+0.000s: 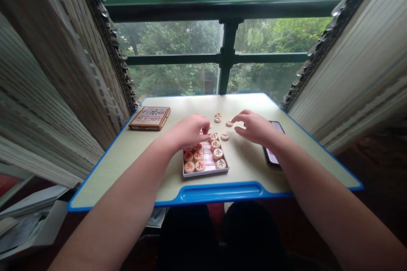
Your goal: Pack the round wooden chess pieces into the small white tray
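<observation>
A shallow white box point(206, 173) holds round wooden Chinese chess pieces. Red-marked pieces point(199, 165) line its left side and dark-marked ones point(218, 153) its right, with bare lined paper between. Over the back left of the box is my left hand point(190, 130), its fingers curled together; whatever they hold is hidden. My right hand point(251, 127) reaches in beyond the box, thumb and index finger apart, index fingertip at the edge of a loose chess piece point(229, 123). Other loose pieces lie nearby, one point(224, 136) beside the box and two point(218, 118) farther back.
The pale table point(117, 169) has a blue rim and a blue front trough point(219, 190). A brown flat box lid point(150, 118) lies at the back left. Under my right forearm is a phone point(272, 156). Curtains flank the table; a green-barred window stands behind.
</observation>
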Action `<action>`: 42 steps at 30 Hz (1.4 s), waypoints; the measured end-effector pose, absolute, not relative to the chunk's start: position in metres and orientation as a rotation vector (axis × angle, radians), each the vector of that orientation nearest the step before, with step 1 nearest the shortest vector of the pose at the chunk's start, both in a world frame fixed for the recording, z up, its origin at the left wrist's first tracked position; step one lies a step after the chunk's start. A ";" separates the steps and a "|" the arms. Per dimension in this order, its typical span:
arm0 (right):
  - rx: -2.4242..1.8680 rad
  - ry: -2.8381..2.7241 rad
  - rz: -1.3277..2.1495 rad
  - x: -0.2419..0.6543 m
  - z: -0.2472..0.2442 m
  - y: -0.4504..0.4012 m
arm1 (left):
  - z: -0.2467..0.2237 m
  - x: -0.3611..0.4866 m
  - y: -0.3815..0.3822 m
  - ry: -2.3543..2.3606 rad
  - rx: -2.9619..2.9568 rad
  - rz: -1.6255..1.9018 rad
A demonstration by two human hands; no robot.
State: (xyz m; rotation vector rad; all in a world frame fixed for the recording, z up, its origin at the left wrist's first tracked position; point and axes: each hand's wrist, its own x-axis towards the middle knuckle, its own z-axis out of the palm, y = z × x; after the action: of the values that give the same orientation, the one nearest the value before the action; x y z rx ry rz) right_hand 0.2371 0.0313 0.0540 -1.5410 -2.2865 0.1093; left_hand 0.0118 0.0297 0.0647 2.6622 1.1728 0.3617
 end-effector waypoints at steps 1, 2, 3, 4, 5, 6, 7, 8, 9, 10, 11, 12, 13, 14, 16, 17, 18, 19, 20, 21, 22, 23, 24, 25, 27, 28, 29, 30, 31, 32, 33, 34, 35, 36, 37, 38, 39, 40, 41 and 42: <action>-1.555 -2.321 0.127 0.239 0.053 0.033 | 0.064 0.011 0.032 1.196 2.660 0.414; -1.540 -2.362 0.163 0.240 0.052 0.033 | 0.063 0.011 0.033 1.207 2.656 0.466; -1.503 -2.405 0.207 0.240 0.051 0.032 | 0.062 0.010 0.034 1.209 2.653 0.516; -1.454 -2.441 0.246 0.239 0.051 0.031 | 0.062 0.011 0.035 1.208 2.648 0.567; -1.401 -2.479 0.275 0.238 0.050 0.030 | 0.061 0.011 0.035 1.211 2.642 0.618; -1.351 -2.515 0.292 0.236 0.049 0.029 | 0.061 0.012 0.036 1.224 2.633 0.671; -1.311 -2.548 0.299 0.233 0.048 0.028 | 0.061 0.012 0.036 1.244 2.624 0.717; -1.285 -2.575 0.300 0.231 0.047 0.028 | 0.060 0.013 0.036 1.267 2.612 0.753; -1.274 -2.593 0.299 0.229 0.046 0.028 | 0.060 0.014 0.036 1.290 2.594 0.779; -1.279 -2.600 0.296 0.228 0.045 0.028 | 0.059 0.014 0.037 1.309 2.565 0.803; -1.297 -2.596 0.291 0.227 0.044 0.028 | 0.059 0.013 0.037 1.320 2.525 0.829; -1.326 -2.584 0.285 0.226 0.044 0.029 | 0.058 0.013 0.038 1.321 2.474 0.861; -1.359 -2.570 0.280 0.226 0.044 0.029 | 0.057 0.012 0.039 1.316 2.414 0.898; -1.393 -2.555 0.278 0.227 0.045 0.029 | 0.056 0.011 0.040 1.308 2.350 0.937; -1.434 -2.524 0.298 0.228 0.048 0.027 | 0.055 0.009 0.042 1.295 2.247 0.999; -1.436 -2.503 0.324 0.228 0.051 0.026 | 0.054 0.008 0.043 1.294 2.211 1.015; -1.424 -2.480 0.361 0.229 0.054 0.024 | 0.054 0.007 0.043 1.296 2.183 1.023; -1.396 -2.460 0.406 0.229 0.057 0.022 | 0.054 0.007 0.042 1.298 2.167 1.024; -1.358 -2.448 0.454 0.228 0.061 0.019 | 0.054 0.007 0.042 1.296 2.164 1.014; -1.309 -2.452 0.504 0.228 0.065 0.015 | 0.055 0.008 0.041 1.289 2.175 0.996; -1.250 -2.478 0.554 0.227 0.069 0.011 | 0.056 0.009 0.039 1.279 2.200 0.975; -1.185 -2.521 0.598 0.226 0.072 0.007 | 0.056 0.010 0.038 1.270 2.237 0.955; -1.106 -2.579 0.641 0.225 0.075 0.003 | 0.057 0.011 0.037 1.262 2.281 0.936; -1.030 -2.629 0.689 0.223 0.077 -0.002 | 0.057 0.012 0.037 1.257 2.327 0.920; -0.909 -2.699 0.743 0.220 0.079 -0.009 | 0.055 0.014 0.037 1.253 2.411 0.899; -0.869 -2.721 0.757 0.219 0.078 -0.012 | 0.054 0.015 0.038 1.253 2.445 0.890; -0.843 -2.736 0.759 0.217 0.077 -0.014 | 0.052 0.016 0.039 1.254 2.473 0.881; -0.828 -2.748 0.752 0.216 0.075 -0.015 | 0.051 0.016 0.040 1.256 2.496 0.874; -0.823 -2.755 0.739 0.215 0.073 -0.016 | 0.049 0.016 0.041 1.257 2.515 0.866; -0.823 -2.761 0.723 0.214 0.072 -0.016 | 0.048 0.016 0.041 1.255 2.533 0.857; -0.827 -2.763 0.705 0.213 0.070 -0.016 | 0.047 0.016 0.042 1.251 2.551 0.848; -0.833 -2.763 0.683 0.213 0.069 -0.016 | 0.047 0.016 0.043 1.247 2.568 0.840; -0.842 -2.761 0.662 0.213 0.069 -0.015 | 0.047 0.016 0.043 1.244 2.585 0.834; -0.852 -2.760 0.642 0.213 0.069 -0.014 | 0.046 0.016 0.043 1.244 2.601 0.828; -0.862 -2.760 0.622 0.213 0.069 -0.014 | 0.046 0.015 0.043 1.247 2.617 0.819; -0.869 -2.763 0.607 0.213 0.069 -0.013 | 0.046 0.015 0.043 1.252 2.632 0.808; -0.874 -2.769 0.598 0.213 0.069 -0.012 | 0.045 0.015 0.043 1.257 2.646 0.799; -0.876 -2.775 0.595 0.213 0.069 -0.012 | 0.045 0.015 0.042 1.261 2.657 0.793; -0.875 -2.780 0.598 0.213 0.068 -0.011 | 0.044 0.016 0.042 1.263 2.661 0.795; -0.871 -2.785 0.606 0.213 0.068 -0.010 | 0.044 0.016 0.042 1.268 2.652 0.810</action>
State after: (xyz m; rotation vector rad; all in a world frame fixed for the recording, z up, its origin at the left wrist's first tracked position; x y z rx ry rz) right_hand 0.2133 -0.0105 0.0678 -0.8710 -2.7852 0.6062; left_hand 0.0161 0.0417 0.0440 2.6517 1.2676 0.8100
